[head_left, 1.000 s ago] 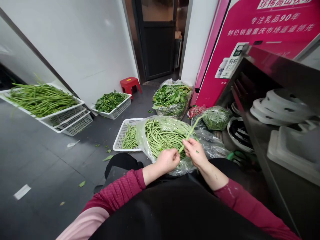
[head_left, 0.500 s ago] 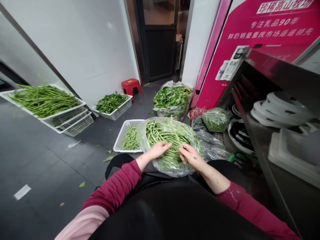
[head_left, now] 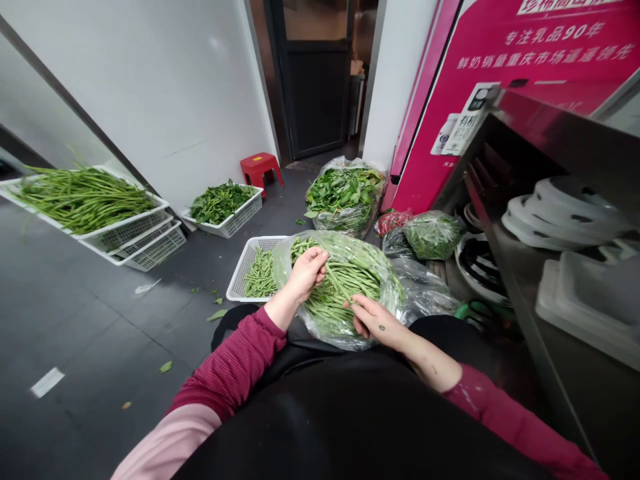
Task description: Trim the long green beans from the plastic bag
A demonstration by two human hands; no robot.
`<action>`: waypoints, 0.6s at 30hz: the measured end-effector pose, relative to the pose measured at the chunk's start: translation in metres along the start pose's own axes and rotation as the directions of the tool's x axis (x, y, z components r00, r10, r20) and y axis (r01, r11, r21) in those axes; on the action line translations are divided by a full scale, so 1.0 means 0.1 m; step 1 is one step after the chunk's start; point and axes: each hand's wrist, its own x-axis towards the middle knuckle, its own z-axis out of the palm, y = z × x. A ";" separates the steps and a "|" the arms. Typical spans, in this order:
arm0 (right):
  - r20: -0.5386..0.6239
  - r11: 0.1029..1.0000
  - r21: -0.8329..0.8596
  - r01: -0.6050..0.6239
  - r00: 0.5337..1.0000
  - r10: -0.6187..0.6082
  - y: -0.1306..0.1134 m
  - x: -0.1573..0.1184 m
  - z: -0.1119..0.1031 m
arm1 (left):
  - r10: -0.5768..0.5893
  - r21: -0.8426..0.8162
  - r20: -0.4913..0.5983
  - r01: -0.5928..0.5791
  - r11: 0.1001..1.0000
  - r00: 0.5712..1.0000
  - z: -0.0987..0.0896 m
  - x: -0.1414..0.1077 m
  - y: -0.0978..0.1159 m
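Note:
A clear plastic bag (head_left: 387,263) full of long green beans (head_left: 357,277) rests open at my lap. Over its left side my left hand (head_left: 307,275) is closed, thumb and fingers pinched on a green bean. Lower and to the right, my right hand (head_left: 375,320) pinches a bean too, its fingers curled over the pile. Whether both hands grip the same bean is hard to make out. Just left of the bag, a white perforated basket (head_left: 239,273) holds short bean pieces (head_left: 260,272), partly covered by the bag's edge.
Stacked white baskets with long green stalks (head_left: 87,199) stand left. Behind are a basket of leafy greens (head_left: 223,202), a red stool (head_left: 261,173) and a bag of leaves (head_left: 345,190). A metal shelf (head_left: 520,280) with white containers lies close on my right. Leaf scraps dot the floor.
My left hand has moved up and slightly left, away from the pile's middle. My right hand has shifted a little left and down. The view has tilted slightly.

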 end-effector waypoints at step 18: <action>0.266 0.805 0.536 -0.255 0.956 0.126 0.12 0.15 0.00 | -0.238 -0.059 0.116 0.246 0.967 0.964 0.27 -0.29 -0.45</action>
